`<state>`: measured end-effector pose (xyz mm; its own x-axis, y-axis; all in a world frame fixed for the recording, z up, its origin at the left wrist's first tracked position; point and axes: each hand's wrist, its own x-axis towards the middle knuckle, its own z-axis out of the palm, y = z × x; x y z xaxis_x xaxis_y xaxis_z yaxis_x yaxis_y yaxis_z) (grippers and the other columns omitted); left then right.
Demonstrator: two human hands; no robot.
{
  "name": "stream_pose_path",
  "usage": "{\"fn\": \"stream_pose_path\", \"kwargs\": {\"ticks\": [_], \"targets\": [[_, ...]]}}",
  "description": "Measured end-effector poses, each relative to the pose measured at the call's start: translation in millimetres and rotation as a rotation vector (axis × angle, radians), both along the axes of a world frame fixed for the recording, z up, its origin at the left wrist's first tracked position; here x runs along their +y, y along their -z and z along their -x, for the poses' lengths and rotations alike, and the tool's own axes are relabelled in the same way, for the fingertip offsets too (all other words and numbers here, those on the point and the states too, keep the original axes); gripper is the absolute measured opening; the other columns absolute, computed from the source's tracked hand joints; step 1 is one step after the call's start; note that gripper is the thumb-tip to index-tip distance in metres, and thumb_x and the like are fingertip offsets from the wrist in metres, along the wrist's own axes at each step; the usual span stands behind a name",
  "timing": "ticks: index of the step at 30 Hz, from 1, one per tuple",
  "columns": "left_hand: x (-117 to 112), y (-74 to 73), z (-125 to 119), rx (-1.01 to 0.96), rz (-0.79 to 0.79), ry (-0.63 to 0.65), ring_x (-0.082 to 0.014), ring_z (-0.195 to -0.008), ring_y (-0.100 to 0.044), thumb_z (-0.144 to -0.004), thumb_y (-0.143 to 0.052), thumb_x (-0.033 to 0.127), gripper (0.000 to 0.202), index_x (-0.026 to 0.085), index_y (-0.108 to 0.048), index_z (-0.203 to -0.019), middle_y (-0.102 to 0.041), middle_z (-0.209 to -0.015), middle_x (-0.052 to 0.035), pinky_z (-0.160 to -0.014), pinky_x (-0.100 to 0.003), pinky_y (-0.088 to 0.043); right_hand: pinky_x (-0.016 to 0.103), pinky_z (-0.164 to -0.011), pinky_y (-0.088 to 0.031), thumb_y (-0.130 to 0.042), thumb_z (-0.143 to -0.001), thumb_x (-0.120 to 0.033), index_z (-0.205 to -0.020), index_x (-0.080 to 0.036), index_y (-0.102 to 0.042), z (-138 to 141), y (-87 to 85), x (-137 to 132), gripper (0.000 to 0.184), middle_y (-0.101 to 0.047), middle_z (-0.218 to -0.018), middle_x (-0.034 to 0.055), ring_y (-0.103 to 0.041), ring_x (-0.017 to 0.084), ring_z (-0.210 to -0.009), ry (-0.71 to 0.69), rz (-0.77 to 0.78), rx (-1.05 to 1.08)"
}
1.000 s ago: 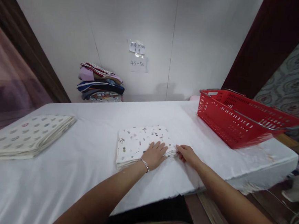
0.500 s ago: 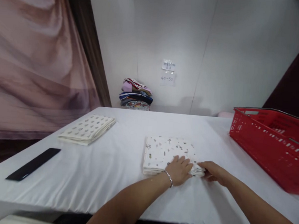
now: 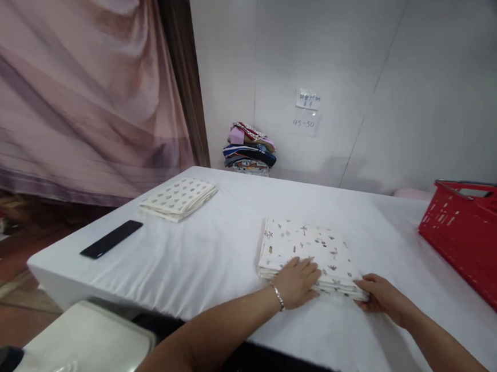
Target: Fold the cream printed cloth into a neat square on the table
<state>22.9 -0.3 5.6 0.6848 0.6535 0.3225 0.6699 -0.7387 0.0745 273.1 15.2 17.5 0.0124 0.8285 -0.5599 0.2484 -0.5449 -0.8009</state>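
Note:
A folded white cloth (image 3: 304, 245) with small printed motifs lies on the white-covered table (image 3: 226, 253) in front of me. My left hand (image 3: 296, 282), with a bracelet at its wrist, rests flat on the cloth's near edge, fingers stretched out. At the cloth's near right corner, my right hand (image 3: 380, 296) pinches the folded layers between thumb and fingers. The fingers beneath that corner are partly hidden. Another folded cloth (image 3: 181, 197), cream with a repeated print, lies farther left, apart from both hands.
A flat black object (image 3: 113, 238) lies near the table's left edge. At the right stands a red plastic basket (image 3: 471, 243). Folded textiles (image 3: 251, 152) are stacked beyond the far edge, by the wall. A white lidded box (image 3: 90, 340) is below the table's front left.
The view has swung left, so things appear farther right. My right hand has drawn the cloth's near right corner outward, and the cloth lies flatter and wider. My left hand remains on it.

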Motion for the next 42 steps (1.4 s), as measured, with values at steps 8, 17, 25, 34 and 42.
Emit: {"fn": "stream_pose_path", "kwargs": {"ticks": [8, 17, 25, 34, 42], "targets": [[-47.1, 8.1, 118.0, -0.254, 0.047, -0.441, -0.0212, -0.12, -0.041, -0.086, -0.043, 0.033, 0.038, 0.023, -0.045, -0.122, -0.049, -0.128, -0.0066, -0.1, -0.043, -0.03, 0.038, -0.07, -0.048, -0.055, -0.072, -0.04, -0.097, -0.019, -0.054, -7.0, -1.3, 6.5, 0.032, -0.063, -0.093, 0.0091, -0.061, 0.024, -0.081, -0.18, -0.536, -0.747], [-55.7, 9.3, 105.6, -0.617, 0.375, -0.737, -0.0127, -0.072, -0.056, -0.076, -0.054, 0.037, 0.023, 0.021, -0.059, -0.092, -0.063, -0.086, -0.0001, -0.07, -0.026, -0.044, 0.033, -0.082, -0.043, -0.044, -0.086, -0.03, -0.091, -0.023, -0.062, 143.1, -10.3, -5.2, 0.021, -0.062, -0.095, 0.0048, -0.054, 0.019, -0.092, -0.688, -1.134, -0.421], [-45.3, 11.7, 94.9, -0.664, 0.414, -0.801, -0.0117, -0.071, -0.055, -0.077, -0.053, 0.033, 0.016, 0.02, -0.061, -0.083, -0.062, -0.08, 0.0009, -0.066, -0.023, -0.039, 0.03, -0.076, -0.039, -0.055, -0.079, -0.022, -0.089, -0.022, -0.064, 193.2, -3.7, 1.6, 0.014, -0.059, -0.089, 0.0044, -0.051, 0.019, -0.088, -0.742, -1.064, -0.479], [-40.1, 12.5, 95.3, -0.663, 0.438, -0.796, -0.0111, -0.066, -0.052, -0.079, -0.049, 0.031, 0.017, 0.019, -0.06, -0.073, -0.06, -0.07, 0.0014, -0.061, -0.022, -0.035, 0.026, -0.072, -0.038, -0.047, -0.085, -0.022, -0.079, -0.021, -0.061, 187.1, -2.3, 3.9, 0.016, -0.057, -0.083, 0.002, -0.051, 0.015, -0.082, -0.722, -1.101, -0.388], [-35.4, 13.6, 92.6, -0.82, 0.437, -0.736, -0.0105, -0.063, -0.05, -0.078, -0.046, 0.028, 0.017, 0.018, -0.055, -0.068, -0.057, -0.066, 0.0024, -0.06, -0.022, -0.037, 0.031, -0.073, -0.038, -0.054, -0.081, -0.03, -0.097, -0.021, -0.057, 186.7, -2.8, 1.2, 0.018, -0.057, -0.088, 0.0048, -0.049, 0.019, -0.085, -0.876, -1.19, -0.548]]}}
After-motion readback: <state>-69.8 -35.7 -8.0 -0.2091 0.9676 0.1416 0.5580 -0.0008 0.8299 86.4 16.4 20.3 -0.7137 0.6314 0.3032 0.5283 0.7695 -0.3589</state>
